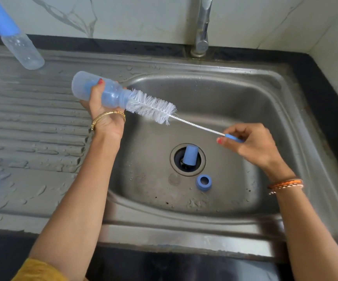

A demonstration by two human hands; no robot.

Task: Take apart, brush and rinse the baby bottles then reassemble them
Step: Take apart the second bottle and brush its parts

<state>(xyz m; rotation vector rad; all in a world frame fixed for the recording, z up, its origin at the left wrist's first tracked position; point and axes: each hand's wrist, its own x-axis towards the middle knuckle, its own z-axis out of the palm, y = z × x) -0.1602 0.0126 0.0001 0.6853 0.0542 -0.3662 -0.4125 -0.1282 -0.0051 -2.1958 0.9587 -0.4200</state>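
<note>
Left hand [101, 106] curled round a clear plastic baby bottle [101, 91] held above the steel sink basin's [255, 102] left rim, right hand [251, 142] pinching the white-bristled bottle brush's [152, 107] blue handle over the basin, bristles partly inside the bottle mouth, blue plastic cap [190, 155] on the drain, blue screw ring [204, 181] just beside the drain

bottle [103, 92]: clear, bluish tint
brush [152, 107]: white bristles, blue handle
cap [190, 155]: blue
ring [204, 182]: blue
sink [245, 94]: grey steel

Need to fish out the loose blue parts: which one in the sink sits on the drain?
The blue cap, the taller tapered piece, sits on the drain. The blue ring lies on the sink floor beside it.
</note>
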